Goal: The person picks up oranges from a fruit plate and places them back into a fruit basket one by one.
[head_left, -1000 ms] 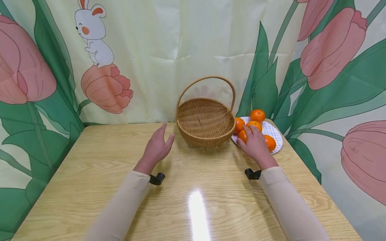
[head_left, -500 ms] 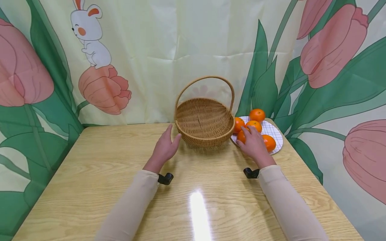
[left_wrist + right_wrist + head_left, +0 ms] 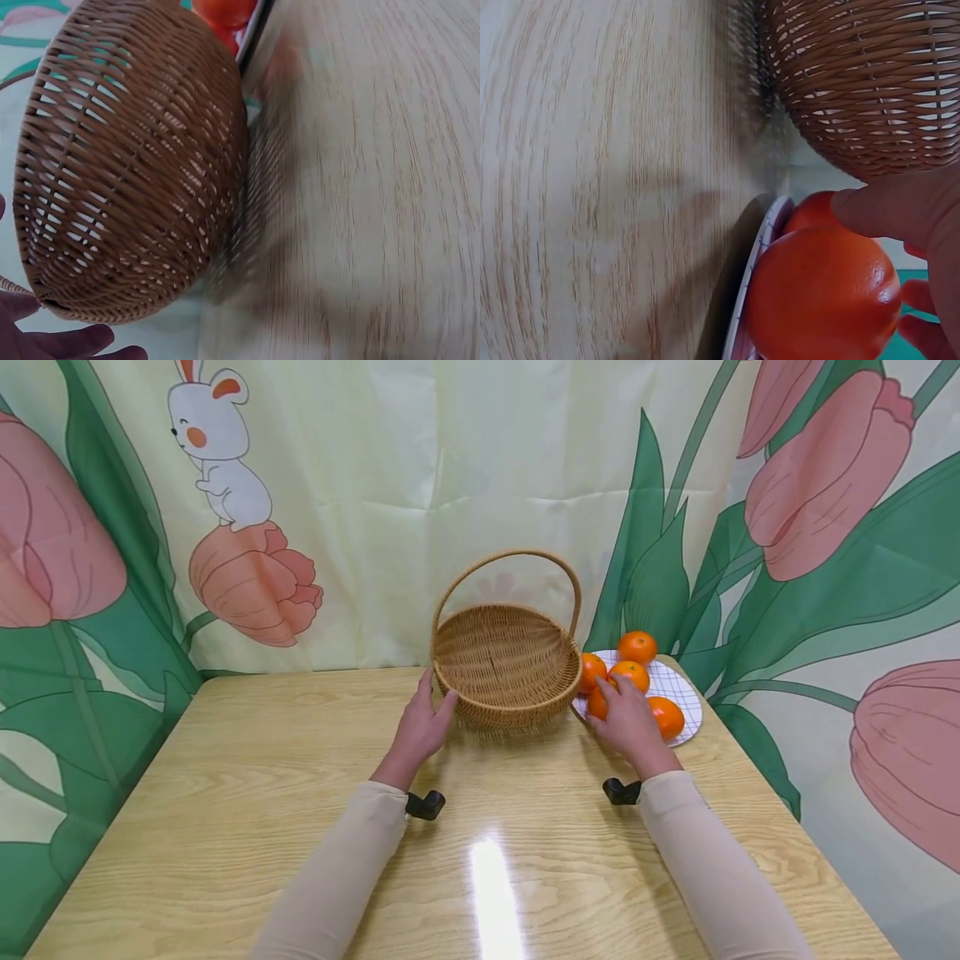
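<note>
A wicker basket (image 3: 502, 660) with a tall arched handle stands near the back of the table, its hollow facing me. My left hand (image 3: 420, 727) is at the basket's left side, fingers extended and thumb apart; in the left wrist view its fingertips (image 3: 75, 341) are right at the woven rim. To the right, a white checked plate (image 3: 678, 692) carries several oranges (image 3: 637, 647). Over its front left part, my right hand (image 3: 630, 722) has thumb and fingers around an orange (image 3: 597, 703). In the right wrist view the thumb (image 3: 885, 206) overlaps that orange, behind a larger near orange (image 3: 821, 296).
The wooden table (image 3: 225, 827) has a bright light reflection at its front middle. A curtain (image 3: 360, 510) printed with tulips and a rabbit hangs close behind the back edge. The plate sits near the table's right edge, close beside the basket.
My left hand has moved right, from the bare table up to the basket's left side. The right hand has stayed at the oranges, and the basket and plate have not visibly moved.
</note>
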Demonstrator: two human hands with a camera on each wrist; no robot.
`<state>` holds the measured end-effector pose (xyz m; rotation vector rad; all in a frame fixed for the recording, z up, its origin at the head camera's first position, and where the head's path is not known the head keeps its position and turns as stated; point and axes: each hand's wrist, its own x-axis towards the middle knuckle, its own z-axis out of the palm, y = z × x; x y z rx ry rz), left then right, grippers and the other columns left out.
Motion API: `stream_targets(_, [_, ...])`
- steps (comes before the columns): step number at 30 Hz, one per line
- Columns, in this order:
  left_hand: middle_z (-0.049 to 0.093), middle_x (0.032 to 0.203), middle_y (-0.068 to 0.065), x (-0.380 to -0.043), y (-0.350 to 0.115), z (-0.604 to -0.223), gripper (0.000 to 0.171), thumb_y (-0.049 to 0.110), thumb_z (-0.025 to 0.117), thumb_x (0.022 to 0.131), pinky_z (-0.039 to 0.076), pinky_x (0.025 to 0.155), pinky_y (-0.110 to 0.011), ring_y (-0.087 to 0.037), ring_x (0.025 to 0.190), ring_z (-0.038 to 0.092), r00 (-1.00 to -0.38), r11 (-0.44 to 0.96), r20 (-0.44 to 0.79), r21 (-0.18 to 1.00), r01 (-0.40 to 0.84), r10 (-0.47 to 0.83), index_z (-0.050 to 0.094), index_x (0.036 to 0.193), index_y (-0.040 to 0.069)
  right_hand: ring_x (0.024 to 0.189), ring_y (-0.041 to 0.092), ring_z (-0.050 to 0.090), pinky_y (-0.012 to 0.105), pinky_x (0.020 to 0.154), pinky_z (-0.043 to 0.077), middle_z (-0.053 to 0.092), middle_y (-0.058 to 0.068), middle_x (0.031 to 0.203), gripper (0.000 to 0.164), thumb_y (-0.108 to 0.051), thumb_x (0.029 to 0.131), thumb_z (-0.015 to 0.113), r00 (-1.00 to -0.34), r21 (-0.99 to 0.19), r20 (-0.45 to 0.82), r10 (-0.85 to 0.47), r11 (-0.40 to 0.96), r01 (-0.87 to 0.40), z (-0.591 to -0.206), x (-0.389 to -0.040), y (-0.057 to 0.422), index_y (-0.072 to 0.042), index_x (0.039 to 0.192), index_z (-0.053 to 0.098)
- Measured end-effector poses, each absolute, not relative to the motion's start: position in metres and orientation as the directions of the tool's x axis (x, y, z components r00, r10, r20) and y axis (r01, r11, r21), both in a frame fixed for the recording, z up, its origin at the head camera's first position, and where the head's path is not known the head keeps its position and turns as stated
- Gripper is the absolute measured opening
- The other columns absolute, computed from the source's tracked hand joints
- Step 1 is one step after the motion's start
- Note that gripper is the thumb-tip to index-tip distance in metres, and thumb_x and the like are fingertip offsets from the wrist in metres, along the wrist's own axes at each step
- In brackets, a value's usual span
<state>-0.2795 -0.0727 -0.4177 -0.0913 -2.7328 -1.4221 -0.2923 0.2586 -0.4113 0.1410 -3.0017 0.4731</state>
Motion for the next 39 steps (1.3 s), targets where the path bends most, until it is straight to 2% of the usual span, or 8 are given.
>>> stream_targets(9, [0.021,0.161,-0.008,-0.283,-0.064,-0.42,0.066,0.054,0.037,0.099,0.026,0.115,-0.055,-0.034,0.146,0.024,-0.99,0.532,0.139,0.836,0.134,0.031,0.014,0.156,0.027,0.14,0.047,0.022,0.069,0.108,0.026,0.023,0.024,0.155,0.073,-0.025,0.087,0.069,-0.992,-0.301,0.102,-0.078,0.948,-0.106,-0.414,-0.292,0.259,-0.007,0.149,0.035])
stream_targets(18, [0.017,0.162,-0.008,-0.284,-0.06,-0.423,0.068,0.057,0.039,0.097,0.027,0.114,-0.058,-0.035,0.147,0.021,-0.993,0.453,0.119,0.885,0.108,0.004,0.013,0.155,0.031,0.138,0.047,0.026,0.067,0.108,0.028,0.023,0.026,0.153,0.069,-0.019,0.087,0.069,-0.988,-0.292,0.112,-0.104,0.947,-0.133,-0.42,-0.293,0.261,-0.005,0.147,0.038])
stream_targets(22, [0.018,0.161,-0.007,-0.285,-0.058,-0.423,0.068,0.054,0.042,0.097,0.031,0.112,-0.056,-0.035,0.145,0.025,-0.995,0.397,0.102,0.914,0.086,-0.019,0.016,0.155,0.028,0.138,0.046,0.026,0.066,0.109,0.027,0.023,0.025,0.154,0.068,-0.017,0.087,0.069,-0.988,-0.286,0.108,-0.109,0.948,-0.136,-0.421,-0.293,0.26,-0.006,0.147,0.038])
stream_targets(29, [0.028,0.156,-0.014,-0.287,-0.052,-0.419,0.065,0.043,0.049,0.097,0.042,0.105,-0.05,-0.034,0.138,0.038,-0.995,0.297,0.073,0.954,0.049,-0.072,0.021,0.153,0.026,0.138,0.045,0.026,0.064,0.11,0.027,0.024,0.025,0.153,0.065,-0.011,0.087,0.069,-0.986,-0.275,0.127,-0.11,0.951,-0.142,-0.422,-0.293,0.261,-0.005,0.146,0.04])
stream_targets(35, [0.028,0.156,-0.013,-0.289,-0.047,-0.419,0.064,0.036,0.052,0.096,0.045,0.103,-0.048,-0.031,0.138,0.039,-0.992,0.263,0.06,0.964,0.029,-0.114,0.023,0.151,0.024,0.138,0.045,0.026,0.063,0.111,0.028,0.024,0.025,0.152,0.063,-0.007,0.087,0.069,-0.985,-0.281,0.136,-0.105,0.949,-0.141,-0.423,-0.294,0.263,-0.004,0.144,0.042])
stream_targets(39, [0.026,0.157,-0.012,-0.292,-0.046,-0.421,0.062,0.031,0.053,0.095,0.053,0.09,-0.044,-0.031,0.131,0.047,-0.988,0.238,0.049,0.971,0.013,-0.146,0.025,0.15,0.023,0.137,0.045,0.027,0.063,0.11,0.028,0.024,0.025,0.152,0.062,-0.006,0.087,0.068,-0.984,-0.288,0.14,-0.11,0.946,-0.147,-0.423,-0.294,0.263,-0.003,0.143,0.042])
